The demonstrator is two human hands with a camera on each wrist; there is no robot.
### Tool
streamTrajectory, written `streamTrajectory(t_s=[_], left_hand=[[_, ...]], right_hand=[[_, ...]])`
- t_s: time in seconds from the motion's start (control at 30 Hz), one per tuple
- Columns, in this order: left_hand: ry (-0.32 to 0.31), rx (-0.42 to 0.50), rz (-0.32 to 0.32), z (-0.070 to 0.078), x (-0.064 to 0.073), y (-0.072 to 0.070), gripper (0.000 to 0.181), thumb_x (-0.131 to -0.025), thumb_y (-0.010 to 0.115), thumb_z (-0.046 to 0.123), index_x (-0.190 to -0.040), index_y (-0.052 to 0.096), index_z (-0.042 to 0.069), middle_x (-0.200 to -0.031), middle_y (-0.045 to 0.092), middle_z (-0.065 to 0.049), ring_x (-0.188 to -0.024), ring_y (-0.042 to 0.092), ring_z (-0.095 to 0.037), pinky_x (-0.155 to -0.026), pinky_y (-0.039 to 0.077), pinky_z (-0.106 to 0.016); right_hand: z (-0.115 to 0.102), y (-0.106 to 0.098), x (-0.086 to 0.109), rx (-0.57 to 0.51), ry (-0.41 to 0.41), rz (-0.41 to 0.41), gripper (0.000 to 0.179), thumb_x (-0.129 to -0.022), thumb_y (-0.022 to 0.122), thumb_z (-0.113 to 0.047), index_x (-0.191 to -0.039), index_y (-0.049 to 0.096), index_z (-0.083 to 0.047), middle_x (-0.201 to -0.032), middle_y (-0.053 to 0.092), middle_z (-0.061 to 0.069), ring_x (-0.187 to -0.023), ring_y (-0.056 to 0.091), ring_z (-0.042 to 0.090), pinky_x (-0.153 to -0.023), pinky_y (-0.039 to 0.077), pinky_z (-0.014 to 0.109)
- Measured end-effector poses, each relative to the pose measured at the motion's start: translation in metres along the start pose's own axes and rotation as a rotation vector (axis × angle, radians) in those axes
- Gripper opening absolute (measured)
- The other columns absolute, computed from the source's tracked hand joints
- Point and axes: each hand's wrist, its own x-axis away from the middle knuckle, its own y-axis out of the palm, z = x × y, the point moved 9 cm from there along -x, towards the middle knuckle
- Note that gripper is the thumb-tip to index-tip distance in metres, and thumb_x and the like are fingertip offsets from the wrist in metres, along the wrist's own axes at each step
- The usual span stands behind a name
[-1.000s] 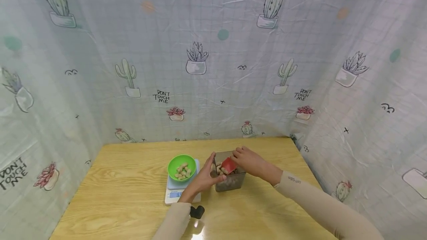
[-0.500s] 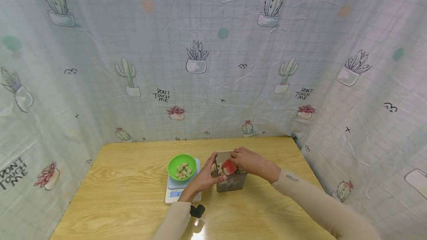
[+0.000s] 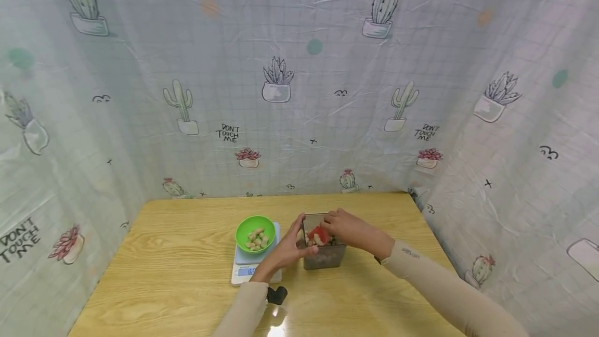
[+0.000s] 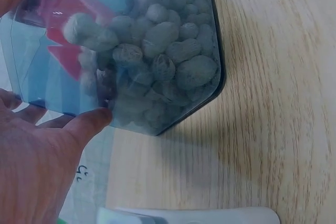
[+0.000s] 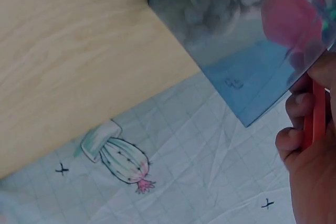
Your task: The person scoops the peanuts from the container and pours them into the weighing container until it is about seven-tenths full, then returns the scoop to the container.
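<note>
A smoky see-through plastic container [image 3: 324, 260] stands on the table, partly filled with unshelled peanuts [image 4: 195, 72]. My left hand [image 3: 286, 250] holds its left side, thumb against the near wall and fingers along the far left corner. From the right, my right hand [image 3: 352, 229] reaches over the rim and grips the handle of a red scoop [image 3: 317, 233]. In the right wrist view the fingers curl round the red handle [image 5: 316, 116]. The scoop's head is inside the container, and the left wrist view shows a peanut lying at its mouth.
Left of the container, a green bowl [image 3: 241, 235] with several peanuts sits on a white kitchen scale [image 3: 239, 277] with a lit display. The wooden table [image 3: 178, 259] ends at a cactus-print curtain [image 3: 299, 160] behind and at the sides.
My right hand has turned the scoop inside the container, and peanuts now show in its mouth. The left hand keeps its hold. Bowl and scale stay in place.
</note>
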Motion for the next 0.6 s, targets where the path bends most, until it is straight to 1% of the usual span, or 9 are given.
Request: streamTrajectory(t_s=[0.13, 0.23, 0.3, 0.37, 0.47, 0.53, 0.6], left_hand=[[-0.009, -0.001, 0.002, 0.0005, -0.0006, 0.0005, 0.104, -0.085, 0.074, 0.047, -0.159, 0.002, 0.031, -0.167, 0.005, -0.002, -0.153, 0.013, -0.033, -0.113, 0.037, -0.052], [-0.003, -0.004, -0.004, 0.0017, -0.0007, 0.0006, 0.105, -0.085, 0.074, 0.046, -0.16, 0.002, 0.029, -0.167, 0.005, -0.004, -0.152, 0.013, -0.035, -0.113, 0.037, -0.053], [0.001, -0.005, -0.009, 0.0015, -0.001, 0.0008, 0.105, -0.086, 0.074, 0.046, -0.16, 0.001, 0.027, -0.167, 0.005, -0.005, -0.152, 0.013, -0.036, -0.113, 0.037, -0.053], [0.008, -0.003, -0.006, 0.0014, -0.0011, 0.0, 0.106, -0.086, 0.073, 0.047, -0.16, 0.001, 0.025, -0.167, 0.005, -0.007, -0.152, 0.013, -0.037, -0.112, 0.037, -0.054], [0.007, -0.003, -0.002, 0.0005, -0.0011, -0.0012, 0.106, -0.085, 0.073, 0.049, -0.16, 0.001, 0.024, -0.167, 0.004, -0.007, -0.151, 0.015, -0.038, -0.113, 0.037, -0.053], [0.009, 0.004, 0.002, 0.0008, -0.0007, -0.0018, 0.106, -0.085, 0.073, 0.049, -0.16, 0.001, 0.024, -0.167, 0.003, -0.008, -0.151, 0.017, -0.039, -0.113, 0.037, -0.053], [0.01, 0.008, 0.005, 0.0011, -0.0005, -0.002, 0.107, -0.085, 0.073, 0.048, -0.16, 0.001, 0.023, -0.167, 0.003, -0.008, -0.151, 0.017, -0.039, -0.113, 0.036, -0.053]], right_hand=[[0.001, 0.0009, 0.0039, -0.046, 0.018, 0.004, 0.012, -0.092, 0.068, -0.015, -0.102, 0.062, -0.018, -0.092, 0.063, -0.005, -0.084, 0.057, 0.012, -0.064, 0.04, 0.027], [0.001, 0.0022, 0.0041, -0.037, 0.025, 0.02, 0.011, -0.093, 0.067, -0.016, -0.102, 0.061, -0.019, -0.089, 0.061, -0.006, -0.08, 0.055, 0.011, -0.062, 0.031, 0.026], [0.0, 0.0023, 0.0034, -0.025, 0.018, 0.036, 0.01, -0.094, 0.066, -0.017, -0.103, 0.061, -0.018, -0.089, 0.062, -0.006, -0.08, 0.055, 0.012, -0.062, 0.029, 0.026], [-0.0012, 0.0014, 0.0021, -0.026, 0.008, 0.05, 0.01, -0.094, 0.065, -0.018, -0.103, 0.061, -0.018, -0.091, 0.062, -0.006, -0.081, 0.055, 0.012, -0.063, 0.03, 0.026], [-0.0009, -0.0001, 0.0022, -0.074, 0.009, 0.057, 0.01, -0.093, 0.067, -0.017, -0.102, 0.062, -0.018, -0.092, 0.063, -0.005, -0.083, 0.057, 0.012, -0.064, 0.035, 0.027], [0.0009, -0.0007, 0.0033, -0.117, 0.02, 0.058, 0.01, -0.092, 0.068, -0.016, -0.101, 0.063, -0.017, -0.092, 0.064, -0.004, -0.083, 0.057, 0.012, -0.065, 0.038, 0.027], [0.0047, 0.0004, 0.0052, -0.159, 0.051, 0.055, 0.01, -0.092, 0.068, -0.014, -0.101, 0.063, -0.017, -0.091, 0.063, -0.004, -0.082, 0.056, 0.012, -0.066, 0.04, 0.028]])
